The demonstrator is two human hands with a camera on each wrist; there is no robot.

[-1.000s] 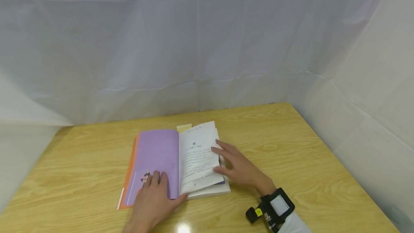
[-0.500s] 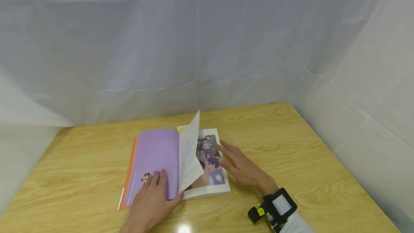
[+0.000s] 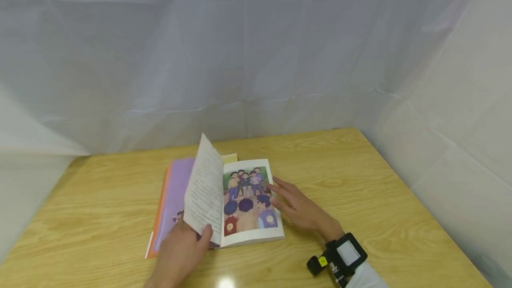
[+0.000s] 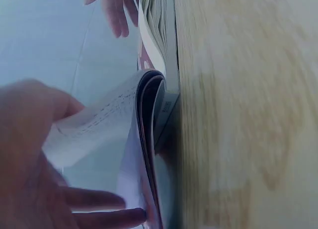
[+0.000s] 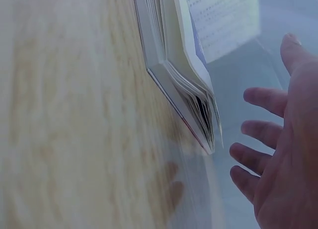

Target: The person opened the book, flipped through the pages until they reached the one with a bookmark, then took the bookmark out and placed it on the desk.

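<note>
An open book (image 3: 248,199) lies on a wooden table (image 3: 360,181), showing a colour picture of several children on its right page. My left hand (image 3: 180,250) pinches the lower corner of a white text page (image 3: 204,190), which stands lifted over the purple left page (image 3: 176,181). The left wrist view shows that curled page (image 4: 114,119) against my left hand (image 4: 30,154). My right hand (image 3: 298,210) stays open, with straight fingers at the book's right edge. In the right wrist view the right hand (image 5: 283,179) hovers just beside the page block (image 5: 174,55).
White fabric (image 3: 256,57) walls in the table behind and on both sides. A black wrist device (image 3: 344,254) sits on my right forearm. A yellow slip (image 3: 229,158) pokes out at the book's top. Bare wood surrounds the book.
The text page, which lay flat on the right under my right hand, has risen and swung left in my left hand, uncovering the picture page. My right hand slid to the book's edge.
</note>
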